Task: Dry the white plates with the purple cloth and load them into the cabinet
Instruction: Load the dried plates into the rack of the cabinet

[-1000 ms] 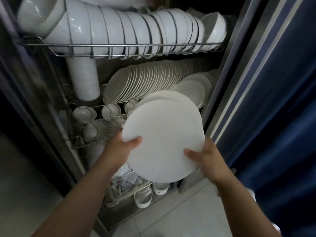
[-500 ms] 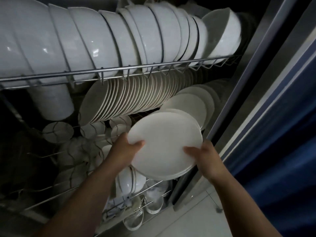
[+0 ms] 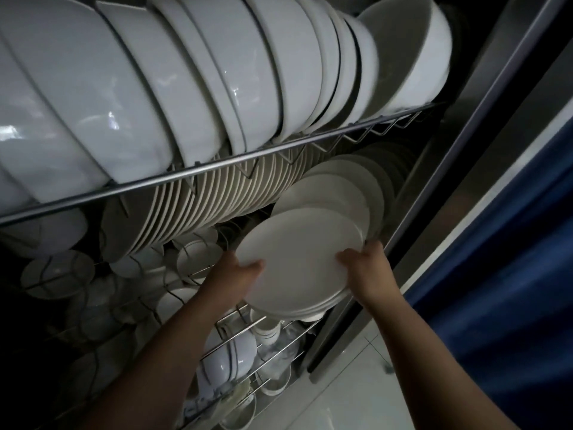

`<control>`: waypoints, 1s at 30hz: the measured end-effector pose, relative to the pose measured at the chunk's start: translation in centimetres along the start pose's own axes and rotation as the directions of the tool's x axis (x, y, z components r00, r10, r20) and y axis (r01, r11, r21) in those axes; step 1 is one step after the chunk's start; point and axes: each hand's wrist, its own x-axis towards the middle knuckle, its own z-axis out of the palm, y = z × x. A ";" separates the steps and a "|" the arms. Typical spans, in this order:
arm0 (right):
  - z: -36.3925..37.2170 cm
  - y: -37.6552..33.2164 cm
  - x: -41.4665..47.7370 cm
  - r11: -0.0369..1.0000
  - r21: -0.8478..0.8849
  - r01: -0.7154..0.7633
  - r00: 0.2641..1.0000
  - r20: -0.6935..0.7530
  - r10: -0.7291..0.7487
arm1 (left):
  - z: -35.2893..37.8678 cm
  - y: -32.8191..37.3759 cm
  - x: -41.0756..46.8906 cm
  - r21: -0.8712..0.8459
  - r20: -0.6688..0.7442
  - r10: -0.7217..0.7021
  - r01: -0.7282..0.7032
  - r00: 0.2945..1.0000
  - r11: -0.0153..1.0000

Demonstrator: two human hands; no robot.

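A stack of white plates [image 3: 297, 256], gripped at opposite rims by the left hand [image 3: 232, 276] and right hand [image 3: 367, 268] with thumbs on its upper face, lies tilted just in front of the leaning plates [image 3: 331, 193] in the cabinet [image 3: 459, 156]. Its far edge nearly touches them, and the right hand is nearer them.

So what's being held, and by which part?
A stack of white plates, gripped at opposite rims: left hand on the left edge, right hand on the right.
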 end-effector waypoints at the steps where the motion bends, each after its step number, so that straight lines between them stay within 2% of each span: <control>1: 0.1 0.0 0.4 1.000 -0.014 0.000 1.000 -0.005 0.000 | -0.1 0.1 0.2 0.015 0.006 -0.004 0.004 1.000 1.000; 11: 1.4 -0.3 1.9 0.998 -0.038 0.043 0.999 -0.014 -0.043 | -1.0 -0.5 0.4 0.197 0.112 0.037 -0.059 0.993 0.979; 15: 2.2 -0.6 1.8 0.997 -0.069 0.046 0.999 -0.015 -0.047 | -0.8 -0.7 -1.9 0.219 0.143 0.030 -0.061 0.989 0.974; 19: 2.4 -0.9 2.5 0.990 -0.134 0.053 0.999 0.014 -0.052 | -0.3 -0.6 -3.5 0.323 0.225 0.080 -0.152 0.971 0.934; 22: 2.1 -1.2 3.0 0.996 -0.059 0.067 0.995 0.080 -0.062 | -0.1 -1.2 -2.9 0.372 0.136 0.137 -0.179 0.981 0.911; 27: 1.1 -1.2 3.5 0.986 0.150 -0.078 0.981 0.187 0.049 | -0.7 -1.7 -2.1 0.393 0.112 0.151 -0.183 0.982 0.901; 30: 0.6 -0.6 4.1 0.970 0.211 -0.119 0.970 0.232 0.068 | -0.8 -2.3 -2.2 0.364 0.072 0.185 -0.198 0.980 0.910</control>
